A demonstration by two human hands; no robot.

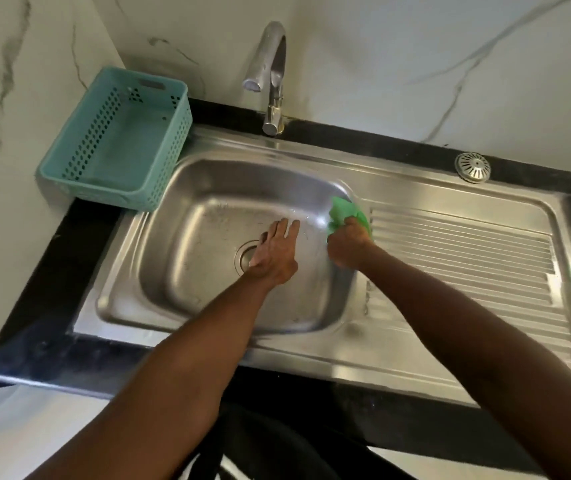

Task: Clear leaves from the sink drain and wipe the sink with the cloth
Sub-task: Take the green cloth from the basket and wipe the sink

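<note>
The steel sink (pixel 187 258) has small specks scattered over its floor. Its round drain (pixel 244 256) sits near the middle, partly covered by my left hand (pixel 275 252), which lies flat with straight fingers on the basin floor. My right hand (pixel 348 245) grips a green cloth (pixel 344 211) and presses it against the basin's right wall, near the rim. No leaves show clearly at the drain.
A teal perforated basket (pixel 117 140) stands on the black counter at the sink's back left. The faucet (pixel 272 74) rises behind the basin. A ribbed drainboard (pixel 467 261) extends to the right, with a round metal strainer (pixel 472 167) on the counter behind it.
</note>
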